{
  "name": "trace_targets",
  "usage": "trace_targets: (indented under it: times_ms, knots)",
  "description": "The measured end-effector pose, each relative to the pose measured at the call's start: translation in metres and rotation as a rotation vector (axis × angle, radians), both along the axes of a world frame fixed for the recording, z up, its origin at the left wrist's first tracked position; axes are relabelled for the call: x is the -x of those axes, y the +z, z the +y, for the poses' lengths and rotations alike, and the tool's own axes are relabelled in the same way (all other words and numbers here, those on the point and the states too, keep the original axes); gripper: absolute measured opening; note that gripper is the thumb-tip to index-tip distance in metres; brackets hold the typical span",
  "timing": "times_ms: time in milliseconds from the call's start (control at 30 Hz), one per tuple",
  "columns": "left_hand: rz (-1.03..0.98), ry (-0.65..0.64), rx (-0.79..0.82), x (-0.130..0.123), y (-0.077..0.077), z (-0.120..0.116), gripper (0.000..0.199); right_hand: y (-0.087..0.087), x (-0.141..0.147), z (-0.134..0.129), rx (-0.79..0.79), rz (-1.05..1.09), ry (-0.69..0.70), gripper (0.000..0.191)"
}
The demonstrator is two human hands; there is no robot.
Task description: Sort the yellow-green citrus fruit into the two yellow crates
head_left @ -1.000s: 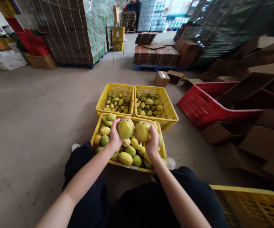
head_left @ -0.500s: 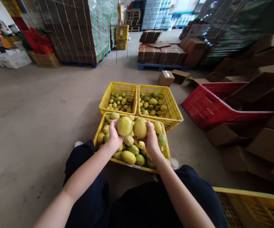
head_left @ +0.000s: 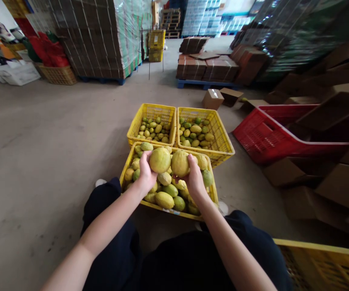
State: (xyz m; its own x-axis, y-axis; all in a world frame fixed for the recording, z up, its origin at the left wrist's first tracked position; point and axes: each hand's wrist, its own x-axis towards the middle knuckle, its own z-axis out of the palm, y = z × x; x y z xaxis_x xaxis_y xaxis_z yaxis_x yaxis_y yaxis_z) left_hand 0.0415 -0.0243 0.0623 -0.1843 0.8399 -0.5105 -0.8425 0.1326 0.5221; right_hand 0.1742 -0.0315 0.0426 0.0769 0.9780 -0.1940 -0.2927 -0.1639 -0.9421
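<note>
My left hand (head_left: pixel 147 171) is closed around a round yellow-green fruit (head_left: pixel 160 160). A second fruit of about the same size (head_left: pixel 180 163) sits in my right hand (head_left: pixel 194 178), its thumb along the right side. Both fruits are side by side, close together, above a full yellow plastic crate (head_left: pixel 215 198) between my legs. Under and around my hands the crate holds many more fruits (head_left: pixel 164 200), some yellow, some green, round to oval. Part of the pile is hidden by my hands and forearms.
Just beyond stand two yellow crates, left (head_left: pixel 128 135) and right (head_left: pixel 223 135), each partly filled with smaller fruits. A red crate (head_left: pixel 253 137) and cardboard boxes (head_left: pixel 298 171) lie to the right. Another yellow crate (head_left: pixel 320 248) is at bottom right. Wrapped pallet stacks (head_left: pixel 92 40) stand farther back.
The whole view has shifted very slightly. My hands keep hold of the same two fruits in nearly the same position.
</note>
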Motion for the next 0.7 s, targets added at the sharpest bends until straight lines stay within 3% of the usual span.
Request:
trace_targets:
  times_ms: [267,500,700]
  knots:
    - [0.153,-0.017,-0.151,-0.0020,-0.0018,-0.0022,0.016,0.0025,0.0003,-0.0040,-0.034,-0.036,0.000,0.048]
    - [0.202,-0.033,-0.159,-0.0025,-0.0023,-0.0052,0.021,0.0062,-0.0006,-0.0076,-0.077,-0.077,0.023,0.043]
    - [0.290,-0.052,-0.267,-0.0041,-0.0063,-0.0087,0.026,0.0055,-0.0024,-0.0070,-0.071,-0.059,0.039,0.044]
